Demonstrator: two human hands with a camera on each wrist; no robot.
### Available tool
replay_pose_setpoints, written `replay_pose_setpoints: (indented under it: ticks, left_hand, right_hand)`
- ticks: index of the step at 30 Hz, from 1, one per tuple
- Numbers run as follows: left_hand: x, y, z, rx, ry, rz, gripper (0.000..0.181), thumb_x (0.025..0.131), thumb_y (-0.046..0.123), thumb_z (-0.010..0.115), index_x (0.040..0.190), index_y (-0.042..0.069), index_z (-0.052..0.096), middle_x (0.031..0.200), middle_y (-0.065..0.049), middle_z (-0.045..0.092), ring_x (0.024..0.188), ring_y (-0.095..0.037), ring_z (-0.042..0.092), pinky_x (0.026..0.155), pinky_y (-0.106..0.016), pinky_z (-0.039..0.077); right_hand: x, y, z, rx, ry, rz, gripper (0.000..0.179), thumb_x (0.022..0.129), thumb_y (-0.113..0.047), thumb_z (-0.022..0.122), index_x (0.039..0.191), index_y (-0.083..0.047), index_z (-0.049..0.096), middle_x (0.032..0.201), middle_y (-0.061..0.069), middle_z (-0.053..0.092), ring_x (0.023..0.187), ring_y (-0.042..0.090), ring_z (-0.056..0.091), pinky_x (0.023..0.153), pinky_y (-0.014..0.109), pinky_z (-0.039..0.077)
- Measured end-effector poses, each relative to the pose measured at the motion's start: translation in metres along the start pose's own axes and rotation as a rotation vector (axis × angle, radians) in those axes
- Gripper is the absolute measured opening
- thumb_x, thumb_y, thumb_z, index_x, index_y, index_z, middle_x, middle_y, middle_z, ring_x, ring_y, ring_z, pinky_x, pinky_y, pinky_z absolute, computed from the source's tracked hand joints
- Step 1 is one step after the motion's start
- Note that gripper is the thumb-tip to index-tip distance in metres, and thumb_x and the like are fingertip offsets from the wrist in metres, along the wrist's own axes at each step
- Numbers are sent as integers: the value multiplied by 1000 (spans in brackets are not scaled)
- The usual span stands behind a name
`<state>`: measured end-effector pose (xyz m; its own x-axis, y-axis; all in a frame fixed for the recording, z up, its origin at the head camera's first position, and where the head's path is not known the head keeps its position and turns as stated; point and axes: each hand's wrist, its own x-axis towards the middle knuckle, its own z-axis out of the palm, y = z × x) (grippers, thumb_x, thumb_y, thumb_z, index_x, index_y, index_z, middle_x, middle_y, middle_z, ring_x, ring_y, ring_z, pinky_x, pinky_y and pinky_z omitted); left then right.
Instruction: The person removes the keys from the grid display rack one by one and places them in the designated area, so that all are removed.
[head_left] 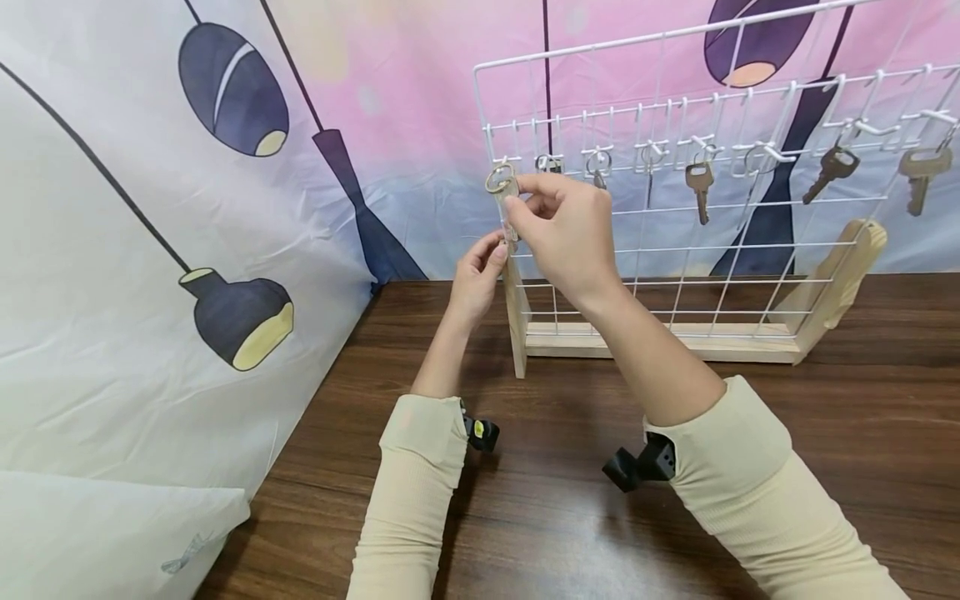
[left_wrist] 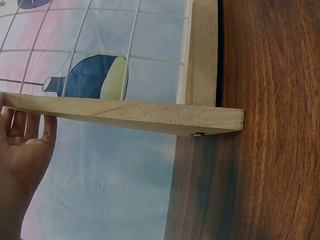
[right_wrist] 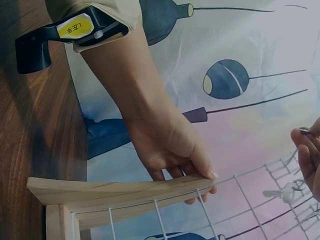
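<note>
A white wire grid rack (head_left: 678, 248) with wooden legs stands on the table. My left hand (head_left: 476, 279) grips the upper part of its left wooden leg (head_left: 516, 312); in the right wrist view the thumb of that left hand (right_wrist: 167, 135) lies on the near side and fingertips show beyond. My right hand (head_left: 573, 229) pinches a key (head_left: 510, 198) on a metal ring (head_left: 500, 177) at the rack's left end. The pinching fingers partly hide the key. Whether the ring sits on a hook, I cannot tell. Only part of the right hand (right_wrist: 311, 160) enters the right wrist view.
Several keys, such as a brass key (head_left: 700, 183) and a darker key (head_left: 831, 173), hang from hooks along the grid. A printed cloth (head_left: 420, 150) hangs behind and to the left. Brown wooden tabletop (head_left: 547, 508) extends in front of the rack.
</note>
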<state>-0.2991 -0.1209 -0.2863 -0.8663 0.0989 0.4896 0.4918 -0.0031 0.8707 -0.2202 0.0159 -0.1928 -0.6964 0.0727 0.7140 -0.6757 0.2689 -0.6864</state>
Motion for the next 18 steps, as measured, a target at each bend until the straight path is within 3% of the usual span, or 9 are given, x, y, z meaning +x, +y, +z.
replay_pose_setpoints:
  ticks: [5,12,18]
  left_hand:
    - [1,-1,0,1,-2,9,31,95,0,45,124,-13,48,114,-29,54,90,-4,52,81,-19,43]
    - [1,-1,0,-13,-20,6,31,96,1,45,124,-12,48,120,-26,53,96,-7,53,84,-21,43]
    - [1,-2,0,-28,-11,0,30,96,2,46,122,-12,49,117,-27,55,103,-18,54,89,-27,44]
  right_hand:
    - [-3,-5,-4,58,3,-55,14,82,0,63,94,2,71,62,8,63,50,10,53,47,18,39]
    - [-17,-6,-14,30,-7,-150,13,82,1,65,93,5,69,63,8,64,50,4,54,46,15,39]
    - [-33,3,-22,2,-17,-166,12,81,2,65,92,4,69,61,5,64,48,4,52,44,15,38]
